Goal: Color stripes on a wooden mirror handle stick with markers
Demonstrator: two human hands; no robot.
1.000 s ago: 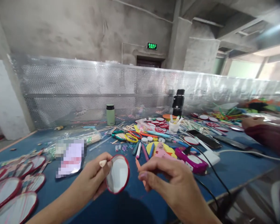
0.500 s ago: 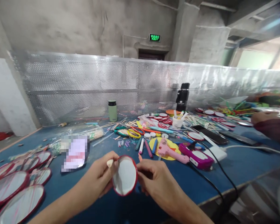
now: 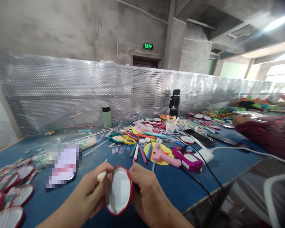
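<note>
My left hand is closed on a small white oval fan with a red rim and the wooden stick at its back. My right hand is closed on the fan's right edge, with an orange pen tip poking up above its fingers. Both hands hold the fan just above the blue table near its front edge.
Several finished red-rimmed fans lie at the left. Ahead are a pink glue gun, a magenta device with black cable, markers, scissors, a green bottle and a black flask. Another person's sleeve rests at the right.
My right hand has moved left and closed on the fan's right edge. The fan has come lower and nearer to me, and the view has shifted.
</note>
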